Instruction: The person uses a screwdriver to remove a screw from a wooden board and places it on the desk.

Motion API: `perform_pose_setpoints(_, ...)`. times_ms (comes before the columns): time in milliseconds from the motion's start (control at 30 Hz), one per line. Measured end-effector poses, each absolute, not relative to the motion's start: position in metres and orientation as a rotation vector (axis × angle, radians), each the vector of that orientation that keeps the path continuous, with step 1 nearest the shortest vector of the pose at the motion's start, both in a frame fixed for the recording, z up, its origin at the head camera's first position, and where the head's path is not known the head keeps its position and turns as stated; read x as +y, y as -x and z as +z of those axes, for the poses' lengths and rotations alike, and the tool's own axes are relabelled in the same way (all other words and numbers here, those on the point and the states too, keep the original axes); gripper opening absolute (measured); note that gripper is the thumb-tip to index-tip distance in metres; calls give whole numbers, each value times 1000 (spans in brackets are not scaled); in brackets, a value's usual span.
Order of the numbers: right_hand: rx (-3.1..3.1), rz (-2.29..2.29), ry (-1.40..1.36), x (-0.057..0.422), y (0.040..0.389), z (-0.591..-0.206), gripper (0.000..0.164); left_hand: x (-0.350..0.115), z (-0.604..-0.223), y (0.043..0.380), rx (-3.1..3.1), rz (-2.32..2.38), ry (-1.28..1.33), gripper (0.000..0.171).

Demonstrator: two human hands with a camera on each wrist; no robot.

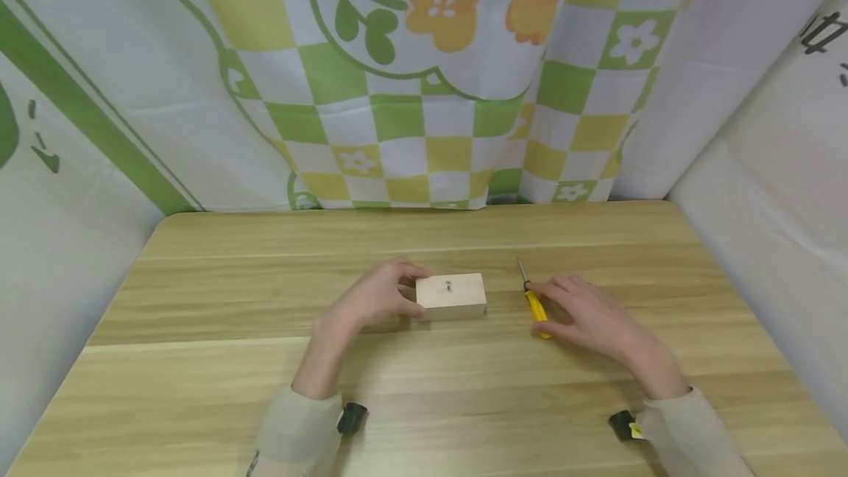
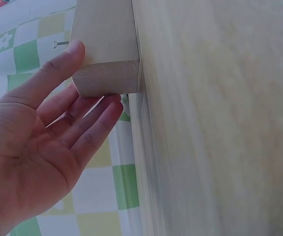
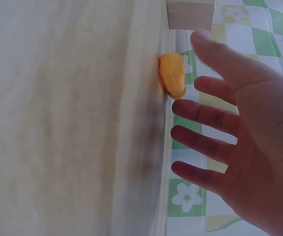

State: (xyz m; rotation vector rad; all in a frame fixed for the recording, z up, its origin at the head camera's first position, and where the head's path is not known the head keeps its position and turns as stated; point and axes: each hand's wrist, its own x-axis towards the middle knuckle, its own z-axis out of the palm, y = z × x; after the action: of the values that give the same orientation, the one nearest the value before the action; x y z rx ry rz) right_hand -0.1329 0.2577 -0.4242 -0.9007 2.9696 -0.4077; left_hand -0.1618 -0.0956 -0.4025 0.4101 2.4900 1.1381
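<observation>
A pale rectangular wooden block (image 1: 451, 296) lies on the table, a screw (image 1: 448, 285) standing upright in its top. My left hand (image 1: 380, 293) holds the block's left end, thumb at the near side and fingers at the far side. In the left wrist view the thumb (image 2: 58, 71) lies along the block's edge near the screw (image 2: 61, 44). To the right of the block lies a screwdriver with a yellow handle (image 1: 536, 313) and a thin metal shaft. Above and beside it hovers my right hand (image 1: 589, 315), its fingers spread apart around the yellow handle (image 3: 172, 73) without gripping it.
The wood-grain table (image 1: 464, 403) ends at a back edge against a hanging checked cloth (image 1: 397, 116) with flowers. White cloth walls (image 1: 782, 190) stand at both sides. A small dark device (image 1: 352, 418) sits at each wrist.
</observation>
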Motion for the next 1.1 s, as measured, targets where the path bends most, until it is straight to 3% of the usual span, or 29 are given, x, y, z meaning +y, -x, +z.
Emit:
perform_pose_setpoints(267,2885,-335,925,259,131,-424,72,-95,-401,161,2502,1114,-414,63)
perform_pose_setpoints(967,2848,-341,1051,257,130,-418,37,-95,-395,162,2490,1111,-427,65)
perform_pose_setpoints(1100,2858,-357,1043,255,130,-419,37,-95,-397,162,2487,1112,-439,65)
